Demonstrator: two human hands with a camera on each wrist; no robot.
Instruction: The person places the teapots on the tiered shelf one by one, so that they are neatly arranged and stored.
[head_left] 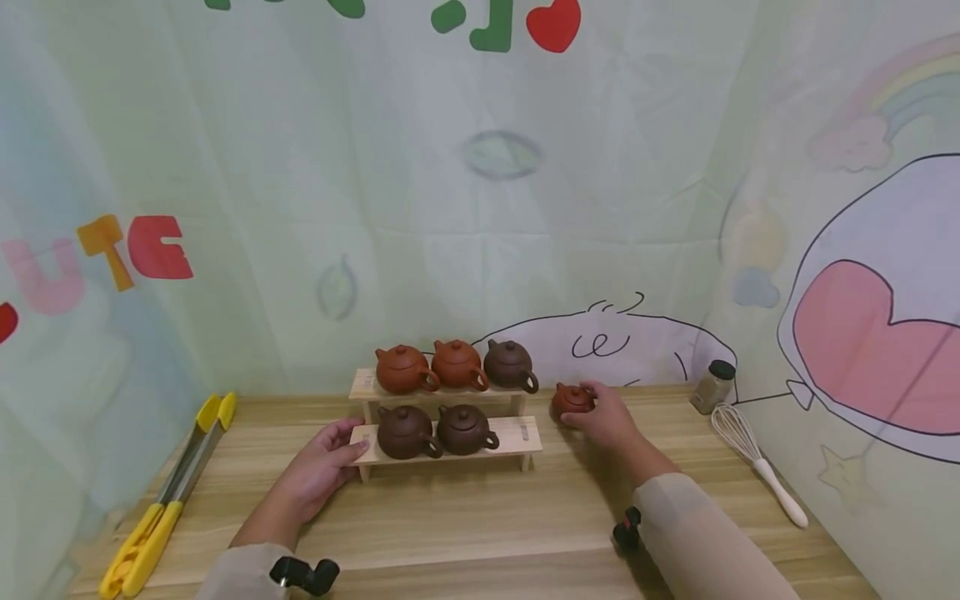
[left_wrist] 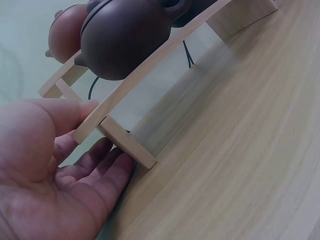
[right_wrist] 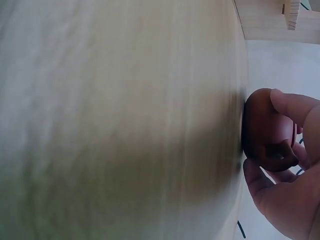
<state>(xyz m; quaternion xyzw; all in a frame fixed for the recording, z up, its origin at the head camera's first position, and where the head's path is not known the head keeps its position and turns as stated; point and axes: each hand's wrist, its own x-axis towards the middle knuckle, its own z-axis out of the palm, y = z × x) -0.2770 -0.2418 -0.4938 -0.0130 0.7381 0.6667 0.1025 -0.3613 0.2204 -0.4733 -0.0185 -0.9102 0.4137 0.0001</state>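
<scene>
My left hand [head_left: 324,463] grips the left end of a two-tier wooden stand [head_left: 517,433], thumb on top of the lower board and fingers beneath, beside its leg [left_wrist: 129,142]. My right hand [head_left: 609,419] holds a small reddish-brown teapot [head_left: 572,402] at the tabletop, right of the stand. In the right wrist view, thumb and fingers go round this teapot [right_wrist: 267,125], its handle towards the palm. Two dark brown teapots, one at left [head_left: 405,432] and one at right [head_left: 462,429], sit on the lower tier. Above them stand two orange-brown teapots [head_left: 402,369] and a dark one [head_left: 508,364].
Yellow-handled tongs [head_left: 168,500] lie along the table's left side. At the right are a jar with a black lid [head_left: 712,387] and a whisk with a white handle [head_left: 757,462]. A printed curtain [head_left: 420,208] hangs behind the wooden table [head_left: 465,525].
</scene>
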